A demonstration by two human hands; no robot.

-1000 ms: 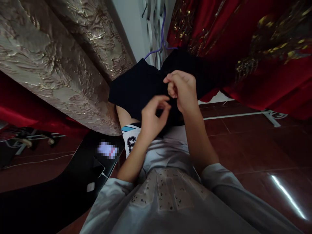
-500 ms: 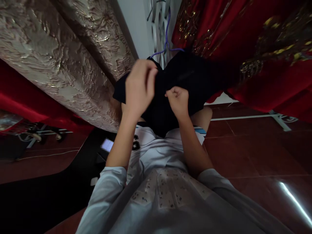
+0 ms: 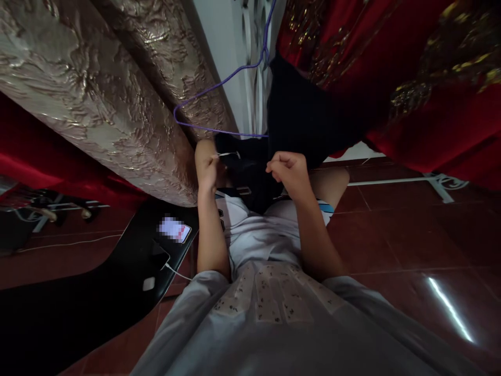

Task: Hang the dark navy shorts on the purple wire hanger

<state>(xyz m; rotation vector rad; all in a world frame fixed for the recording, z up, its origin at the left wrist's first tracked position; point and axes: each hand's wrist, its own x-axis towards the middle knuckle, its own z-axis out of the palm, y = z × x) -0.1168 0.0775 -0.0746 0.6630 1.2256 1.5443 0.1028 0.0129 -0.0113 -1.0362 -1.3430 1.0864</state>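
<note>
A black garment (image 3: 309,115) lies over my lap, its right half still up on a purple wire hanger (image 3: 223,81). The hanger's left arm is bare, and the garment's left part is folded down over my thighs. My left hand (image 3: 209,169) is closed in a pinch at that folded part, where a thin white strip (image 3: 227,154) runs from the fingers. My right hand (image 3: 290,169) is closed on the garment below the hanger's middle. The exact edge in its fingers is hard to make out against the dark cloth.
Red fabric with gold trim (image 3: 422,120) hangs on the right, textured beige fabric (image 3: 97,94) on the left. A black bench (image 3: 129,266) at my left carries a lit phone (image 3: 174,230), a cabled dark device (image 3: 159,256) and a white case (image 3: 148,283). A white metal stand foot (image 3: 446,190) rests on the tiles.
My left hand has moved down and slightly left. The garment's left side has come off the hanger, baring that arm. My right hand stays closed in about the same place.
</note>
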